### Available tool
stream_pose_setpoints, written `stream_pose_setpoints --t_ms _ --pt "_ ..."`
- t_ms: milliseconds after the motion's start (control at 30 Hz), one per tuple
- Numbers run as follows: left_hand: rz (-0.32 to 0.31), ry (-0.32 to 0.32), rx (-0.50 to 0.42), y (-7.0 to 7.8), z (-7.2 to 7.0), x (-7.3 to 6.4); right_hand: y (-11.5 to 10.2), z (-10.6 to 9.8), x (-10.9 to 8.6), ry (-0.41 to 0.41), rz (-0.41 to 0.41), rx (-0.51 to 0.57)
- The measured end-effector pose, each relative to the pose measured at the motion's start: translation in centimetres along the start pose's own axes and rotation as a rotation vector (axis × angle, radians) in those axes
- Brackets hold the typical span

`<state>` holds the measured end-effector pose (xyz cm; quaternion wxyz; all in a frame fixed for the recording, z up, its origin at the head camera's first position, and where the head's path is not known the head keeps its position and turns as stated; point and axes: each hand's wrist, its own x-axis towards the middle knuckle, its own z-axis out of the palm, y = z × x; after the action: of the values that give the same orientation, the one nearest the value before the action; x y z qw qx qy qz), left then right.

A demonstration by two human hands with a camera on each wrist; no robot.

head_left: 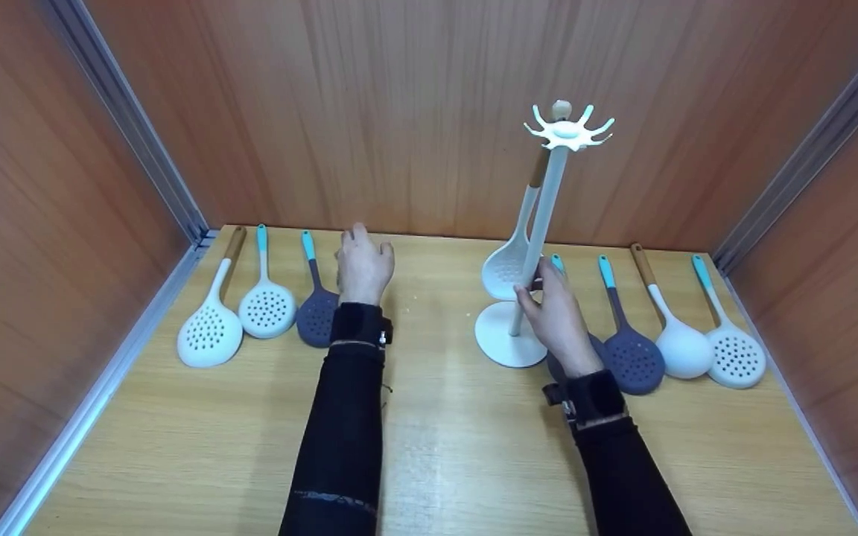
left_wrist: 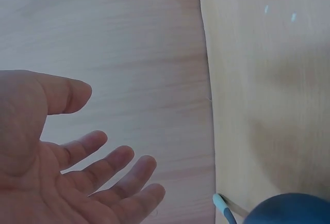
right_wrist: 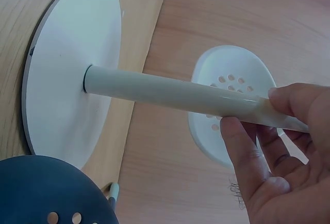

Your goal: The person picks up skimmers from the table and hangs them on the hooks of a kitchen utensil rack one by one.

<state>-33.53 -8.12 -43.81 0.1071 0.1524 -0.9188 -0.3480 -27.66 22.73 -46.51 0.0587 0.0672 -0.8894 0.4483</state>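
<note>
My right hand [head_left: 561,324] grips the pole of a white utensil stand [head_left: 546,212] between thumb and fingers. The stand has a round base and a ring of curved hooks on top. From one hook hangs a white skimmer [head_left: 503,269] with a wooden handle, behind the pole; its holed head shows in the right wrist view. My left hand [head_left: 364,269] is over the back of the table, fingers loosely spread and holding nothing, as the left wrist view [left_wrist: 77,172] shows. Just left of it lies a dark skimmer [head_left: 315,316] with a turquoise handle.
Further left lie a white skimmer with a wooden handle [head_left: 209,333] and a white one with a turquoise handle [head_left: 267,309]. Right of the stand lie a dark skimmer [head_left: 634,361], a white ladle [head_left: 684,348], a white skimmer [head_left: 736,357] and a partly hidden dark utensil. Wooden panels enclose the table.
</note>
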Motion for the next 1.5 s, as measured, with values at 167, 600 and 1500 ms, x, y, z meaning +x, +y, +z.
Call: stream_pose_setpoints --t_ms 167,600,1500 --pt "-0.042 -0.002 -0.008 -1.0 -0.1 0.4 0.0 0.0 0.0 0.003 -0.011 0.002" --pt "0.007 0.042 -0.014 -3.6 -0.9 0.9 0.0 0.1 0.0 0.019 -0.028 -0.017" --pt "-0.101 -0.025 0.028 -9.9 -0.7 3.9 0.3 0.1 0.0 0.031 -0.045 -0.011"
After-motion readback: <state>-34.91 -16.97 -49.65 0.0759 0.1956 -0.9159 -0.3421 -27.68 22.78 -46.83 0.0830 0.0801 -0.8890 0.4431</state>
